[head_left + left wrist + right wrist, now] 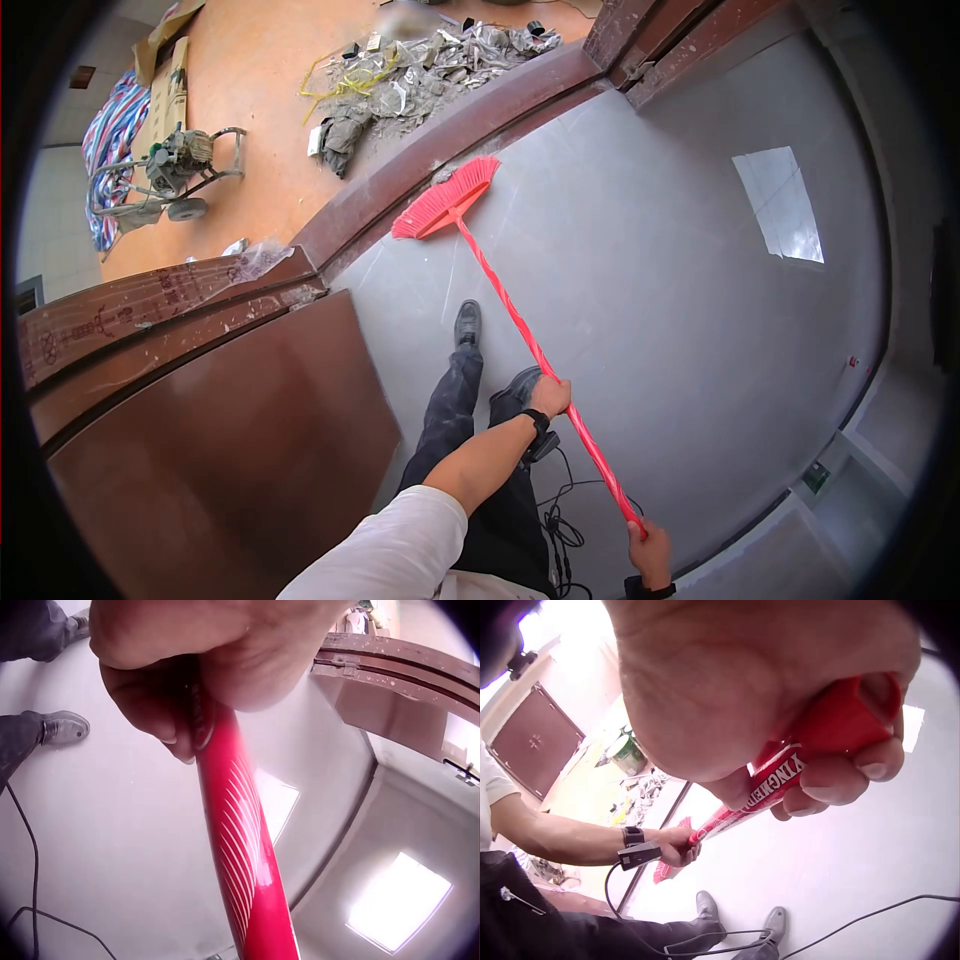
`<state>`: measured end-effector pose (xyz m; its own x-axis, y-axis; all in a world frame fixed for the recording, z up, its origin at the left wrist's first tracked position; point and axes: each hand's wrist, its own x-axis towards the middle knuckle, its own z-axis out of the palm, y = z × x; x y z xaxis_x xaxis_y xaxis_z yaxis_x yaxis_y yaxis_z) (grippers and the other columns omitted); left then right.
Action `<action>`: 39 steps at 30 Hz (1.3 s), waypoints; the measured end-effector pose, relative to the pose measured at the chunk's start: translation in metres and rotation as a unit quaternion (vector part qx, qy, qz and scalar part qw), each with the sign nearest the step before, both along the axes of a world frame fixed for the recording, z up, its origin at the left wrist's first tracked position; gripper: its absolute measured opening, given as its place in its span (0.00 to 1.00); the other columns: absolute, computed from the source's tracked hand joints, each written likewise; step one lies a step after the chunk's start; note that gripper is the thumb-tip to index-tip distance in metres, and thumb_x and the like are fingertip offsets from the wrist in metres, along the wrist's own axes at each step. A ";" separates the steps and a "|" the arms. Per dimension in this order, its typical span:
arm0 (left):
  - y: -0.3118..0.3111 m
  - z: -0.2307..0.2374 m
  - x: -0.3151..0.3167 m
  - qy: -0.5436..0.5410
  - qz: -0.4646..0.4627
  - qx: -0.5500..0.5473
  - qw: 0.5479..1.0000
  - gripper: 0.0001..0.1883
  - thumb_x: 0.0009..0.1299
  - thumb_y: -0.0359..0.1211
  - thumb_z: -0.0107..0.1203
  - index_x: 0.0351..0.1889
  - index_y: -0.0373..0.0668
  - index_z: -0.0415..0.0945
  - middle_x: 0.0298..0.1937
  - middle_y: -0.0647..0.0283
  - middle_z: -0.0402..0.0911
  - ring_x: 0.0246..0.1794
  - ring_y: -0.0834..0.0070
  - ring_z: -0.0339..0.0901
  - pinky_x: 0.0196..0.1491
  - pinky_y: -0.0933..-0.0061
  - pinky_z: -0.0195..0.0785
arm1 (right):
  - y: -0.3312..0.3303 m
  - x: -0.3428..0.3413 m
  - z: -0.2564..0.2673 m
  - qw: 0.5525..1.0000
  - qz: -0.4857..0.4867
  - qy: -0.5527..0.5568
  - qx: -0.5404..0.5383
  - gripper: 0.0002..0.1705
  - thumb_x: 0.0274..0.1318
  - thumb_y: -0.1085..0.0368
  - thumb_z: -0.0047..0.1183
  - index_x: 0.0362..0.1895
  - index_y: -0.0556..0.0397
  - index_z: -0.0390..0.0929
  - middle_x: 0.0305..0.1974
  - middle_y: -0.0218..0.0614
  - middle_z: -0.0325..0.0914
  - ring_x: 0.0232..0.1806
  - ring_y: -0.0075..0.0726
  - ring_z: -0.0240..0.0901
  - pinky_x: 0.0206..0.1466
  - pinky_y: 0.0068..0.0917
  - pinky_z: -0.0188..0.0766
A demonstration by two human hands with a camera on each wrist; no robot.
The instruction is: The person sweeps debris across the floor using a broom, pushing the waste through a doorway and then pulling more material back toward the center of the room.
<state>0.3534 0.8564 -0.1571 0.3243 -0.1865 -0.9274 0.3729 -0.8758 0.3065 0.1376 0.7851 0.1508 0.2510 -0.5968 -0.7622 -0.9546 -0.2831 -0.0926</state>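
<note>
A red broom [510, 305] slants across the head view, its pink bristles [450, 195] on the grey floor beside the door sill. My left hand [550, 396] grips the striped handle about midway. In the left wrist view, that hand's fingers [142, 705] curl round the red shaft. At the top end of the handle, my right hand [650, 556] holds on. The right wrist view shows the right hand's fingers [832, 780] wrapped round the lettered end of the handle.
A brown door [240, 450] stands at the left, next to the raised maroon sill [450, 150]. Beyond lie a rubble heap [420, 80] and a wheeled machine [180, 165] on orange floor. Black cables [562, 530] trail near my feet. A bright reflection [780, 205] shows on the floor.
</note>
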 end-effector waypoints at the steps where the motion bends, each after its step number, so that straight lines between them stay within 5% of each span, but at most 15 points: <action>1: 0.004 -0.018 0.005 -0.025 -0.006 0.018 1.000 0.20 0.59 0.40 0.48 0.29 0.25 0.74 0.33 0.37 0.77 0.40 0.48 0.77 0.46 0.57 0.69 | 0.002 0.009 -0.007 1.000 -0.012 -0.015 0.002 0.16 0.53 0.56 0.51 0.34 0.57 0.77 0.18 0.51 0.68 0.20 0.54 0.68 0.26 0.39 0.63; 7: 0.024 -0.035 0.003 -0.011 0.051 -0.030 0.998 0.19 0.59 0.40 0.49 0.31 0.28 0.73 0.33 0.40 0.78 0.40 0.48 0.76 0.46 0.58 0.69 | 0.022 -0.009 -0.023 0.998 0.006 -0.056 -0.016 0.16 0.52 0.54 0.52 0.33 0.55 0.78 0.18 0.51 0.71 0.22 0.58 0.70 0.24 0.42 0.64; 13: 0.019 0.036 0.037 -0.055 0.032 0.012 0.998 0.22 0.58 0.41 0.49 0.35 0.25 0.71 0.34 0.39 0.77 0.40 0.48 0.76 0.47 0.57 0.68 | 0.026 0.004 0.009 0.996 0.009 -0.083 -0.044 0.14 0.51 0.55 0.54 0.31 0.53 0.79 0.15 0.48 0.70 0.18 0.56 0.69 0.21 0.40 0.64; 23: 0.023 0.052 0.072 -0.055 0.000 -0.015 0.998 0.24 0.57 0.42 0.49 0.35 0.23 0.71 0.34 0.36 0.77 0.39 0.47 0.76 0.45 0.58 0.70 | 0.021 0.061 0.067 0.994 0.028 -0.085 -0.061 0.13 0.51 0.54 0.53 0.29 0.51 0.78 0.13 0.45 0.67 0.17 0.54 0.68 0.21 0.40 0.62; 29: 0.021 0.086 0.125 -0.033 0.026 -0.036 0.998 0.23 0.58 0.42 0.49 0.35 0.24 0.70 0.27 0.41 0.78 0.34 0.49 0.78 0.44 0.59 0.70 | 0.026 0.088 0.060 0.996 -0.046 -0.072 0.001 0.15 0.53 0.54 0.52 0.30 0.55 0.77 0.14 0.47 0.66 0.16 0.52 0.65 0.21 0.35 0.61; 35: 0.014 0.083 0.019 0.041 -0.035 -0.050 0.997 0.26 0.60 0.42 0.49 0.42 0.23 0.66 0.24 0.45 0.79 0.33 0.55 0.80 0.41 0.61 0.71 | 0.026 -0.012 0.070 0.996 -0.064 -0.062 -0.014 0.17 0.53 0.53 0.52 0.32 0.56 0.78 0.15 0.48 0.68 0.18 0.54 0.66 0.22 0.36 0.62; 37: 0.008 0.081 -0.007 0.031 -0.053 -0.033 0.998 0.24 0.60 0.41 0.49 0.39 0.23 0.68 0.24 0.46 0.79 0.32 0.56 0.80 0.41 0.61 0.72 | 0.025 -0.026 0.084 0.995 -0.092 -0.031 -0.002 0.16 0.53 0.56 0.53 0.31 0.59 0.78 0.14 0.38 0.65 0.17 0.29 0.62 0.23 0.29 0.59; 39: 0.005 0.077 -0.020 0.217 0.051 -0.034 0.974 0.21 0.60 0.40 0.49 0.31 0.24 0.71 0.25 0.46 0.79 0.32 0.55 0.80 0.38 0.60 0.72 | 0.030 -0.024 0.084 0.997 -0.075 -0.010 -0.015 0.17 0.53 0.56 0.53 0.32 0.59 0.78 0.14 0.40 0.66 0.17 0.32 0.64 0.23 0.30 0.60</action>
<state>0.3332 0.8614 -0.0797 -0.0752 -0.2398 -0.9679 0.5637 -0.8109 0.1571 0.1134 0.8156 0.2348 0.1722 -0.6511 -0.7392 -0.9845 -0.1394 -0.1066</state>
